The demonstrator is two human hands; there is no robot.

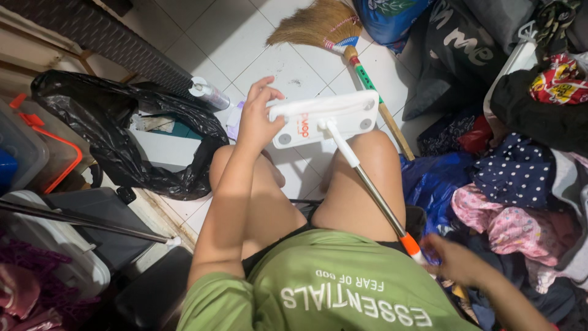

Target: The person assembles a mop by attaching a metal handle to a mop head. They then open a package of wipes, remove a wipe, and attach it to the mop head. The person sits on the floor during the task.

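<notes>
White tiled floor (202,37), cluttered with clothes. Across the person's knees lies a flat white rectangular mop head (324,119), its metal handle (373,199) orange-tipped. Left hand (257,116) fingers pinch the head's edge; right hand (450,260), blurred, grips the handle's end.

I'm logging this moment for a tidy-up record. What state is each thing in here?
Mop head: bare white plate, turned up, resting on the knees.
Mop handle: attached, slanting down to the right.
Left hand: fingers on the mop head's left end.
Right hand: blurred, at the handle's orange grip.
Broom: lying on the tiled floor.
Black bag: open, crumpled.
Clothes: piled loose.
Spray can: lying down.
</notes>
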